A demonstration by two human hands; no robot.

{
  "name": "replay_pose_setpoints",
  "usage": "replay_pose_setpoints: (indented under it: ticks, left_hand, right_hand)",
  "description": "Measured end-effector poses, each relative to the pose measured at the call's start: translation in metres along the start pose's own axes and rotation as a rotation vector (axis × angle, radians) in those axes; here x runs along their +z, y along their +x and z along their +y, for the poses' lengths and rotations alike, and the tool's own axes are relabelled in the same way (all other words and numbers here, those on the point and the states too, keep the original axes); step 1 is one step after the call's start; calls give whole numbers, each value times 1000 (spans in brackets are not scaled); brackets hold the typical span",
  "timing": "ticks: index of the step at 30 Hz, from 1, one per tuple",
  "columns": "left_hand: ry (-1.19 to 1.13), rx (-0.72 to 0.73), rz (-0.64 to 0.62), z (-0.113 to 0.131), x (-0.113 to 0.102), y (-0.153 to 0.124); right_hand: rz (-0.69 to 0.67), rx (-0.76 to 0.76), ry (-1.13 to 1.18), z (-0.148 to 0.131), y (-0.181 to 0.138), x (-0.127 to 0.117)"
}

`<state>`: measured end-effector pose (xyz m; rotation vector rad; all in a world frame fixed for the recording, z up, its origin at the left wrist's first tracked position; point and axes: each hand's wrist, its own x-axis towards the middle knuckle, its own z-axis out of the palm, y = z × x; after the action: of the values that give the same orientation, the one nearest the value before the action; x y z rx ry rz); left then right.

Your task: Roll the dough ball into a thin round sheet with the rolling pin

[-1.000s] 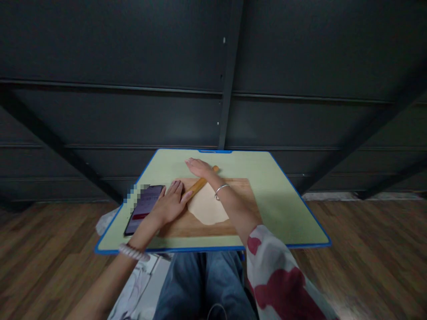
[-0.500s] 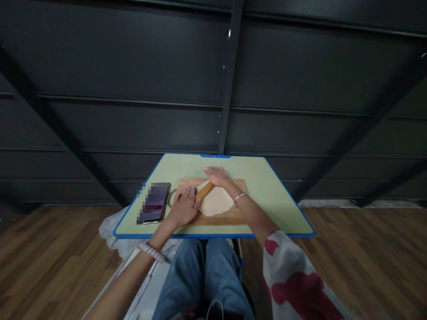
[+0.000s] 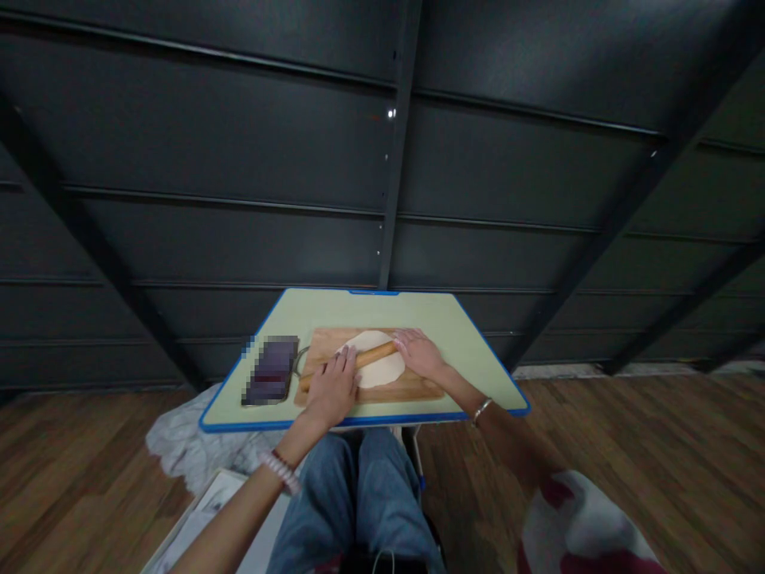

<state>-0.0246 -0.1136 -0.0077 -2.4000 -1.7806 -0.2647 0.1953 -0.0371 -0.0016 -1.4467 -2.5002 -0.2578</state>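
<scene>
A wooden rolling pin lies slantwise over a flat, roundish sheet of pale dough. Under the dough is a wooden cutting board. My left hand rests over the pin near its left end, fingers laid across it and the pin's tip showing past them. At the other end, my right hand is closed over the pin by the dough's right edge; its palm side is hidden.
The board lies on a small pale-green table with a blue rim. A phone is on its left side, beside a ring at the board's edge. White crumpled cloth lies at lower left. A dark panelled wall stands behind.
The rolling pin has turned to a flatter slant. My right hand has come nearer and to the right, off the dough's far side. The whole view has shifted slightly.
</scene>
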Motion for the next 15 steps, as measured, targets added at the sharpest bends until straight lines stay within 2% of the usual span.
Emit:
replay_pose_setpoints:
  ticks: [3,7,11,15]
  left_hand:
    - [5,41,3,-5,2,-1]
    - [-89,95,-101,-22,2,16]
    - [-220,124,-201,-35,7,41]
    - [-252,133,-243,-29,12,61]
  right_hand:
    - [44,109,-19,-12,-29,-7]
    - [48,216,-61,-36,-60,-17]
    - [51,252,-52,-67,-82,-25]
    - [103,234,13,-97,-99,-23]
